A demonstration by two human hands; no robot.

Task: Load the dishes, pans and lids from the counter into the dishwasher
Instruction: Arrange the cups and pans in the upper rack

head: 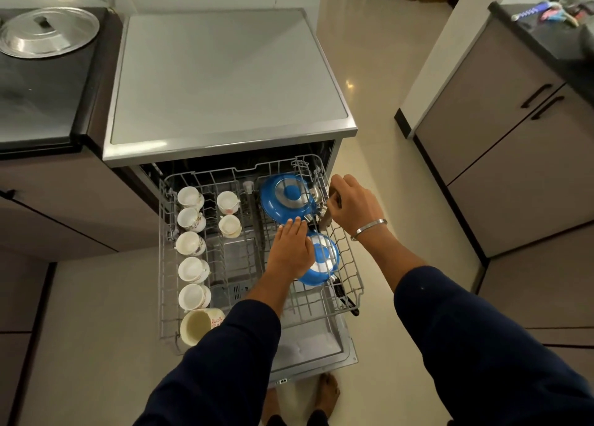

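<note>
The dishwasher's upper rack [165, 264] is pulled out over the open door. Two blue pans lie upside down on its right side: one at the back [283, 200], one nearer [324, 264]. My left hand [291, 248] lies flat with straight fingers on the nearer pan. My right hand [350, 207] curls round the back pan's handle [324, 215] at the rack's right edge. White cups [189, 244] stand in a row down the rack's left side, with two more [229, 213] in the middle. A steel lid [48, 31] rests on the dark counter at far left.
The dishwasher's flat grey top [225, 78] is straight ahead. A large cream mug [199, 324] lies at the rack's front left corner. Grey cabinets [514, 155] stand to the right across a tiled floor. My bare feet [328, 392] are just below the open door.
</note>
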